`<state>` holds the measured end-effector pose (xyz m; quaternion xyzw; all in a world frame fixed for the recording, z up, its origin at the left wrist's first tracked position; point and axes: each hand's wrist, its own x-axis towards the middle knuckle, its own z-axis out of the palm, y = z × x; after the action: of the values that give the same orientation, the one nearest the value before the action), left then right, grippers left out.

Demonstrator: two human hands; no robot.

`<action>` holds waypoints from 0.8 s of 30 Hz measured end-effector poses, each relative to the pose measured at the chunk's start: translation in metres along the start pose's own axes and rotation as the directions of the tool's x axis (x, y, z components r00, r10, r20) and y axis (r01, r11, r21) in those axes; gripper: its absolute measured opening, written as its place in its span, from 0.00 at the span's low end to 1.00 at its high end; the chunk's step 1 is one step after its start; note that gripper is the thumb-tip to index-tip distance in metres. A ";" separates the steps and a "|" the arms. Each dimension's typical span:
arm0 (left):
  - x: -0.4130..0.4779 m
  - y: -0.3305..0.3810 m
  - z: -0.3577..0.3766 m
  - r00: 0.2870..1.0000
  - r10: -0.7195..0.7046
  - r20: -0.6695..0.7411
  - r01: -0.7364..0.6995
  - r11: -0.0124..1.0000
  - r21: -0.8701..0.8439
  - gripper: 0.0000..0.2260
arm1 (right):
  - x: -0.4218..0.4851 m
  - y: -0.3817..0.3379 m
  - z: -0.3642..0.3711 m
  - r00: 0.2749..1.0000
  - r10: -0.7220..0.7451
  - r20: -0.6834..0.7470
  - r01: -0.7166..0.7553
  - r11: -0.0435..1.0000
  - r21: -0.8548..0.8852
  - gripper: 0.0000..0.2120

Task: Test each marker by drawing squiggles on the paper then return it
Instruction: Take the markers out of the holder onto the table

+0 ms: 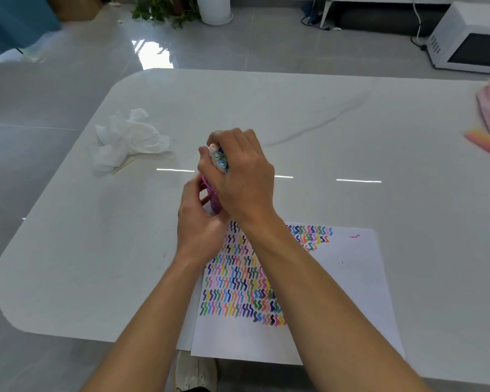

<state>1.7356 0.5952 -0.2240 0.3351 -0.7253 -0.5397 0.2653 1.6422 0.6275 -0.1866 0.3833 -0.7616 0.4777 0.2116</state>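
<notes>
White marble-look table (351,123), rounded corners, on glossy grey floor tiles (68,52). White microwave (470,43) on the floor far right; leafy potted plant (164,9) far centre. Crumpled white tissue (128,137) far left on the table. White paper sheet (348,292) filled with coloured squiggles at the near edge.

Just beyond the paper: right hand (241,176) curled round a bundle of pale-barrelled markers (219,159), long axis roughly upright, cap ends facing up towards the camera, lower ends hidden. Left hand (198,224) grips the magenta holder (210,190) beneath them.
</notes>
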 end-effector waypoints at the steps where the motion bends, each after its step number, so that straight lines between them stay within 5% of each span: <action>1: 0.000 0.000 0.000 1.000 0.004 -0.001 -0.004 1.000 -0.004 0.29 | 0.001 0.000 0.000 1.000 0.009 -0.016 -0.009 1.000 0.007 0.06; 9: 0.003 -0.002 0.001 1.000 0.026 -0.002 -0.026 1.000 0.014 0.31 | 0.016 -0.004 -0.017 0.978 0.171 -0.116 -0.151 0.975 0.161 0.06; 14: 0.005 -0.002 0.000 1.000 0.014 -0.008 -0.014 1.000 0.004 0.31 | 0.034 -0.007 -0.036 0.922 0.373 -0.106 -0.307 0.869 0.389 0.03; 18: 0.006 -0.003 0.001 0.999 0.041 -0.009 -0.041 0.999 0.009 0.33 | 0.039 0.006 -0.051 0.822 0.556 -0.123 -0.400 0.718 0.569 0.02; 24: 0.011 -0.006 -0.003 0.999 0.038 -0.033 -0.037 0.999 0.031 0.34 | 0.026 0.054 -0.070 0.599 0.761 -0.247 -0.516 0.603 0.608 0.06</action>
<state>1.7326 0.5836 -0.2291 0.3346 -0.7350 -0.5176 0.2826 1.5804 0.6930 -0.1677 -0.0207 -0.6271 0.7722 0.1005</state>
